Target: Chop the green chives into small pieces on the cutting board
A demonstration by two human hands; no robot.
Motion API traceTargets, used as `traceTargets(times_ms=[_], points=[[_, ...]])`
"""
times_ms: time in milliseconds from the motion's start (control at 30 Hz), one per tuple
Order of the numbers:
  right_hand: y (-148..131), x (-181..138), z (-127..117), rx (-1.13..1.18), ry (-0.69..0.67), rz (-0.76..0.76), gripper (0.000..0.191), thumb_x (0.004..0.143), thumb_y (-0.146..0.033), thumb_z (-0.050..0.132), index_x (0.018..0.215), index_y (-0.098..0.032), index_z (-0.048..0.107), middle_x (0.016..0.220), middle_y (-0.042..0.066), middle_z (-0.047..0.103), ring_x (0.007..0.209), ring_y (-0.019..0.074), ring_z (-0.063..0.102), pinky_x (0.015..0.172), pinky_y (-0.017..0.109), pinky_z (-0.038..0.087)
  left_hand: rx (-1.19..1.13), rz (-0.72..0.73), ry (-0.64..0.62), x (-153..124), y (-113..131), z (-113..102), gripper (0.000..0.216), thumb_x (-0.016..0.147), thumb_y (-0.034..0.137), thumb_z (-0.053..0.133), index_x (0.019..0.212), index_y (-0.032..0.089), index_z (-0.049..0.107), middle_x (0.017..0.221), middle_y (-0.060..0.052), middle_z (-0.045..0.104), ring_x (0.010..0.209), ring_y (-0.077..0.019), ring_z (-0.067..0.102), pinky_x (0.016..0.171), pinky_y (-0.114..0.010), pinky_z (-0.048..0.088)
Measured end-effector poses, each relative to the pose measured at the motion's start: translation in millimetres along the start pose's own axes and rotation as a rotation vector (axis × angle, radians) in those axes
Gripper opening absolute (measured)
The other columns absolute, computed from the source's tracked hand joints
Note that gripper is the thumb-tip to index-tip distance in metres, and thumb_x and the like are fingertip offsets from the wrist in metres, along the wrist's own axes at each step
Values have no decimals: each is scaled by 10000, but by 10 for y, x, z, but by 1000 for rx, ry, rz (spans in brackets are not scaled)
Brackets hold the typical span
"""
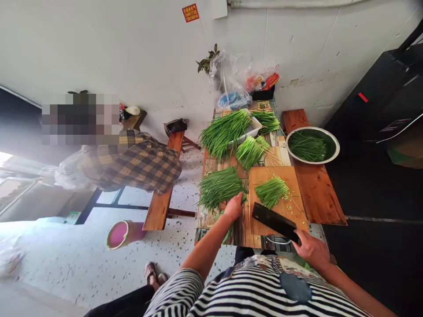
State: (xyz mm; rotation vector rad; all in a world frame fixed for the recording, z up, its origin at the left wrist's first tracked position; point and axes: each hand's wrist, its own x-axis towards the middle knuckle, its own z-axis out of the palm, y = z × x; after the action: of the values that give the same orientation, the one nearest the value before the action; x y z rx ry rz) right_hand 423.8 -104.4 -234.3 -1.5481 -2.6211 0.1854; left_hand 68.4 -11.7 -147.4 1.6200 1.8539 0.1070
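My right hand (312, 248) grips a dark cleaver (274, 221), its blade slanting over the front of the wooden cutting board (259, 224). On the board lies a short trimmed bunch of chives (271, 192) with small cut bits beside it and thin sticks at its right side. My left hand (234, 206) is closed at the right end of a longer bunch of chives (220, 188), left of the board; its fingertips are partly hidden. Behind the board is another short bunch (251, 152) with thin sticks poking out. A large heap of chives (226, 130) rests across a white tray (254, 128).
A metal basin (336, 149) with chives in liquid stands on the right bench (322, 193). Plastic bags (231, 83) lie at the table's wall end. Someone in a plaid shirt (142, 160) is at the left bench (157, 213). A pink-topped bucket (120, 235) stands on the floor.
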Motion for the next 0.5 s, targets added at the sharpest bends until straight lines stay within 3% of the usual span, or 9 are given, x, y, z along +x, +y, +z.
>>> traceTargets(times_ms=[133,233,333,500], points=[[25,100,-20,-95,36,-33,347,843,-297,586,1167,-174,588,892,40,692,686,192,641,646,310,441,357,115,24,308,-146,-588,577,850,69,405,1416,179,377,1205,-139,620,1166,-241,559,1024,-381,396],[-50,254,-1,-96,65,-15,378,836,-258,585,1205,-179,579,873,45,695,688,195,634,662,311,442,464,139,38,699,-294,-854,600,852,61,380,1440,172,332,1265,-140,589,1212,-241,515,1036,-388,377],[-174,408,53,-73,78,23,395,845,-272,581,1227,-175,572,826,39,690,668,189,621,655,307,433,464,155,45,1108,-446,-930,623,845,56,377,1454,168,314,1306,-139,562,1243,-247,475,1047,-400,356],[-385,668,228,-28,70,162,460,850,-389,590,1257,-178,563,866,55,694,704,202,625,693,323,441,412,158,63,1626,-701,-868,645,806,81,444,1435,186,345,1322,-132,542,1294,-273,395,1065,-452,318]])
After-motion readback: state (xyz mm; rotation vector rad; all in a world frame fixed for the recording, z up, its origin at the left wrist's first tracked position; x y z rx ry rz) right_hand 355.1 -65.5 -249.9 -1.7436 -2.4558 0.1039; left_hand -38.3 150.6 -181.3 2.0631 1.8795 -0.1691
